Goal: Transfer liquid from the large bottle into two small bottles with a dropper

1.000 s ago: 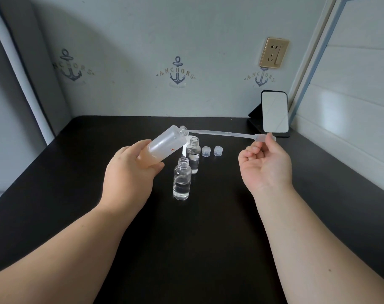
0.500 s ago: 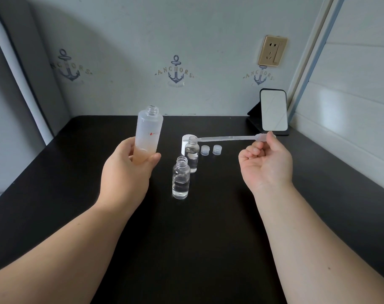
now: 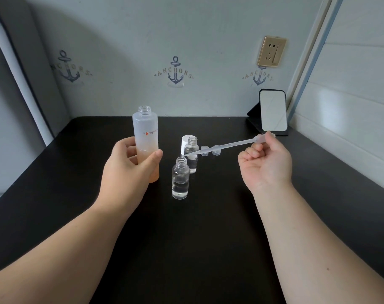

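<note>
Clear liquid in near small bottle (image 3: pixel 180 180), dropper (image 3: pixel 221 147) tip above

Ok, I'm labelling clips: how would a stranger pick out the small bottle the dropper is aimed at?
On the black table, two small clear bottles stand between the hands. It is the nearer small bottle, capless, with the dropper tip just above its mouth; the farther small bottle stands before a white cap.

Home corner: anchor wallpaper (image 3: pixel 175 72), wall socket (image 3: pixel 271 51).
</note>
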The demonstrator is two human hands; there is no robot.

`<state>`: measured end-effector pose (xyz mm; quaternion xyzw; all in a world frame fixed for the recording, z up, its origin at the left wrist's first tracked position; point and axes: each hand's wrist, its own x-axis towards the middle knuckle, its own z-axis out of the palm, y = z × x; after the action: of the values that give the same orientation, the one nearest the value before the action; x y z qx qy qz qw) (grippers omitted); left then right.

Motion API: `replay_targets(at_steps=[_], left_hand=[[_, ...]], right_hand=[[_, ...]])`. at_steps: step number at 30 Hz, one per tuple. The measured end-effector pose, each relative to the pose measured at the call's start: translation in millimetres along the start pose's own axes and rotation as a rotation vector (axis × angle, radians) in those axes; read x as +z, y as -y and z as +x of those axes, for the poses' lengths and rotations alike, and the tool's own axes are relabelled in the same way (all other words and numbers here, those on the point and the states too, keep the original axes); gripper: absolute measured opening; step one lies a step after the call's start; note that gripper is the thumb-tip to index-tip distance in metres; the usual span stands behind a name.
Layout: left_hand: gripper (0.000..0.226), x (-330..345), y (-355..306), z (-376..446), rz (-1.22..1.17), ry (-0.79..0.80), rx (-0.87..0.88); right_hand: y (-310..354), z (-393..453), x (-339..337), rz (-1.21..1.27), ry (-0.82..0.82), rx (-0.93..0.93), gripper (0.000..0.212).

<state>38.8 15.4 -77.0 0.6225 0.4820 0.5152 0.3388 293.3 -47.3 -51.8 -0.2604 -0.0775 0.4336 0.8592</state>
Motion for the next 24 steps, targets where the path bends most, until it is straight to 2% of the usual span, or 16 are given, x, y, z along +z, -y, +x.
replay_targets(at_steps=[4,6,8,11,18,21,24], left_hand=[[0.046,-13,-10,-11,-0.087,-0.177,0.133],[0.034,-17,-17,-17,-0.098,-0.186,0.231],[0.026,-15,-19,-23,-0.072,-0.098,0.265],[0.015,-9,-19,-28,0.002,0.119,0.219],[0.041,3,-13,-24,0.209,0.4,0.135],[0.038,7,-11,-22,0.287,0.46,0.136],[0.036,7,-10,-22,0.318,0.442,0.189]], right_hand=[[1,-1,0,0.0,0.004,0.0,0.035],[1,-1,0,-0.005,0.011,-0.005,0.035],[1,-2,0,-0.01,0.015,-0.006,0.035],[2,-2,-1,-0.007,0.016,-0.007,0.036],[2,-2,0,-0.006,0.025,-0.008,0.032],[3,-2,1,-0.015,0.024,-0.011,0.032],[3,-3,1,-0.015,0.032,-0.015,0.033]])
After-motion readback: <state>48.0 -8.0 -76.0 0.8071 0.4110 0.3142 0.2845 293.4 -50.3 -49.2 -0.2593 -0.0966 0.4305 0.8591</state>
